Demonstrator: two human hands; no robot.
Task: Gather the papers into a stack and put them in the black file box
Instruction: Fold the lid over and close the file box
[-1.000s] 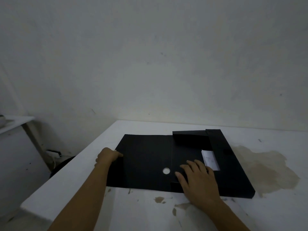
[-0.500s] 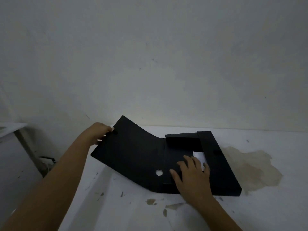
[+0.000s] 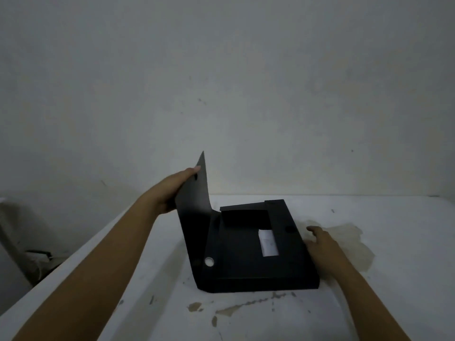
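The black file box [image 3: 246,269] lies on the white table [image 3: 394,279], its inner flaps folded over the contents. A strip of white paper [image 3: 268,242] shows through a gap between the flaps. My left hand [image 3: 170,190] grips the far edge of the box's cover flap [image 3: 194,207], which stands nearly upright. Against the box's right side rests my right hand [image 3: 320,244], fingers spread and holding nothing. A round silver-rimmed hole [image 3: 209,261] sits in the spine near the front.
A brownish stain [image 3: 349,242] marks the table to the right of the box, and small chips of worn paint [image 3: 221,311] lie in front. The bare wall rises right behind the table. Dark clutter [image 3: 39,254] sits on the floor at left.
My left hand has lifted the cover flap from flat on the table to nearly upright. My right hand has slid off the top of the inner flaps to the box's right side.
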